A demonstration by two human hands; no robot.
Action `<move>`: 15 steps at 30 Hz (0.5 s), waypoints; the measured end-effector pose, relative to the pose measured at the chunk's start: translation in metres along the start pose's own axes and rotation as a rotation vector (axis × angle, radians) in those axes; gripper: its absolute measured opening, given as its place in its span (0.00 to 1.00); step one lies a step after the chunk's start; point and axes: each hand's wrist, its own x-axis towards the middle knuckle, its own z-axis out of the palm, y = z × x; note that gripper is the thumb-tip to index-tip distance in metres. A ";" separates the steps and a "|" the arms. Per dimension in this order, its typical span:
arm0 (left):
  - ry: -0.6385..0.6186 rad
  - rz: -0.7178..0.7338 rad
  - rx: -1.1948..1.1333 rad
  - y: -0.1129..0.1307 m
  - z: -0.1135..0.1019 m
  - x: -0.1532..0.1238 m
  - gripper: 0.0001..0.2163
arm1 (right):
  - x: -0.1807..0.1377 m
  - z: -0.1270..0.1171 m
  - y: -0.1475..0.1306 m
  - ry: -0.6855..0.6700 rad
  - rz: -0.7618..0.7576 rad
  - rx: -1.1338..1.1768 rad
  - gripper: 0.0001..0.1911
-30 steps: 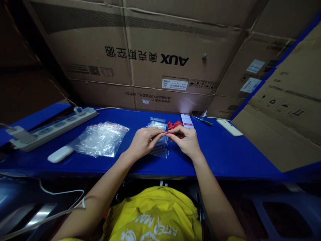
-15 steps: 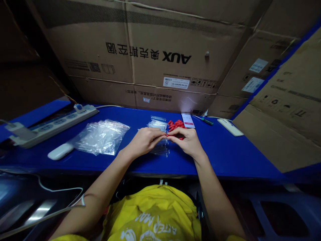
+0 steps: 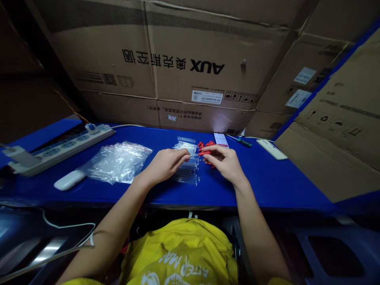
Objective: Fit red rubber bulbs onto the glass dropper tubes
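My left hand (image 3: 169, 161) is closed in a pinch on a thin clear tube, whose end sticks out to the right of my fingertips. A red rubber bulb (image 3: 204, 153) is pinched between the thumb and fingers of my right hand (image 3: 223, 161), pointing left toward that tube. Bulb and tube end lie very close; I cannot tell whether they touch. Beneath and around my left hand, a row of clear tubes (image 3: 187, 177) lies on the blue table. Several loose red rubber bulbs (image 3: 210, 143) are piled just behind my right hand, which partly covers them.
Clear plastic bags (image 3: 118, 162) lie left, beside a white oval device (image 3: 69, 180) and a long power strip (image 3: 63, 148). Behind the bulbs are a white-and-pink card (image 3: 220, 139) and a screwdriver (image 3: 244, 141). A white phone-like slab (image 3: 271, 149) lies right. Cardboard (image 3: 178, 31) walls the back.
My hands have moved apart from touching fingertips. The red bulb now shows in my right hand, and a clear tube end shows at my left fingers.
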 end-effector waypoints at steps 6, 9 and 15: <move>0.033 0.042 -0.016 0.003 0.003 -0.001 0.18 | 0.000 0.000 -0.001 0.003 0.018 0.066 0.14; 0.036 0.051 -0.031 0.003 0.003 -0.001 0.18 | 0.000 0.000 -0.002 0.009 0.013 0.085 0.14; 0.014 0.046 -0.063 0.004 0.002 0.000 0.17 | 0.000 0.000 -0.007 -0.002 0.022 0.084 0.14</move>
